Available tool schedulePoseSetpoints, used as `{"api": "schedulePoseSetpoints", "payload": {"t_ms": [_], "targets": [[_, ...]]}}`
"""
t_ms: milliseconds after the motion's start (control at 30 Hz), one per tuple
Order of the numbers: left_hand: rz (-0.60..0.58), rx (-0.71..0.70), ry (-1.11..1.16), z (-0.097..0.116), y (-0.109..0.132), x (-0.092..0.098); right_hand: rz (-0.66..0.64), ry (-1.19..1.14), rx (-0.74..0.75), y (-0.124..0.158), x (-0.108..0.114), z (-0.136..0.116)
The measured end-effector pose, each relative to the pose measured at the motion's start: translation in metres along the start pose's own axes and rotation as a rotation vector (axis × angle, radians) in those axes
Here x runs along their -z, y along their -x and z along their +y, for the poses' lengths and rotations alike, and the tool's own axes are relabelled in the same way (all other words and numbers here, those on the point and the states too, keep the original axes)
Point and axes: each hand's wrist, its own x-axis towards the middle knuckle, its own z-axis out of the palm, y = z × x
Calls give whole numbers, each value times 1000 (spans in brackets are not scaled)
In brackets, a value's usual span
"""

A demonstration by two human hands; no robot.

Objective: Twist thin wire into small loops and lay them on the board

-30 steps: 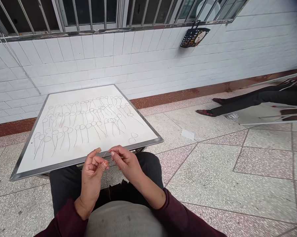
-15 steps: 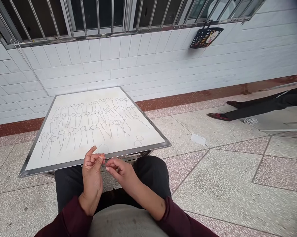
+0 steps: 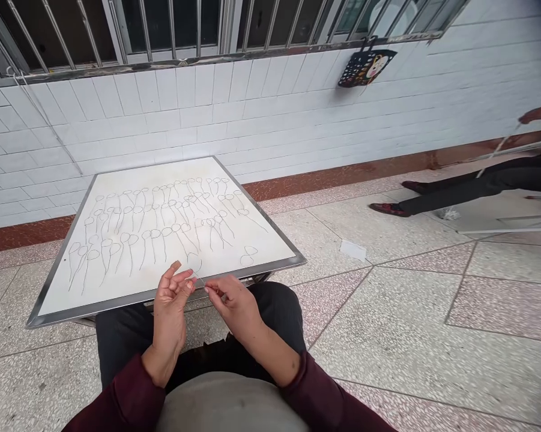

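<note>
Over the near edge of the white board, my left hand [image 3: 172, 315] has its thumb and fingertips bent together at a thin dark wire [image 3: 202, 266]. My right hand [image 3: 234, 306], just to the right, pinches the same wire between thumb and forefinger. A curved part of the wire rises above the fingertips; the portion inside them is hidden. On the white board [image 3: 130, 294] lie several similar thin pieces, each a round loop with a long tail, set in rough rows. A few small bare loops [image 3: 248, 255] lie near its right front corner.
The board's metal rim reaches over my knees [image 3: 277, 318]. Behind stands a white tiled wall [image 3: 162, 120] with barred windows and a hanging dark patterned bag [image 3: 364, 65]. At right, another person's legs [image 3: 468, 186] stretch over the floor, near a white card [image 3: 353, 249].
My right hand has moved slightly right, away from my left, and more wire shows between them. The view has shifted a little; the other person's hand with a white strip now shows at right.
</note>
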Motion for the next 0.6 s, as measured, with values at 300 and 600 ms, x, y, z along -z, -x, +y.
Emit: {"api": "schedulePoseSetpoints", "payload": {"t_ms": [300, 600], "targets": [[105, 79, -114, -6, -4, 29, 32, 451, -352, -46, 64, 105], [83, 152, -157, -18, -4, 26, -92, 613, -346, -106, 86, 171]]}}
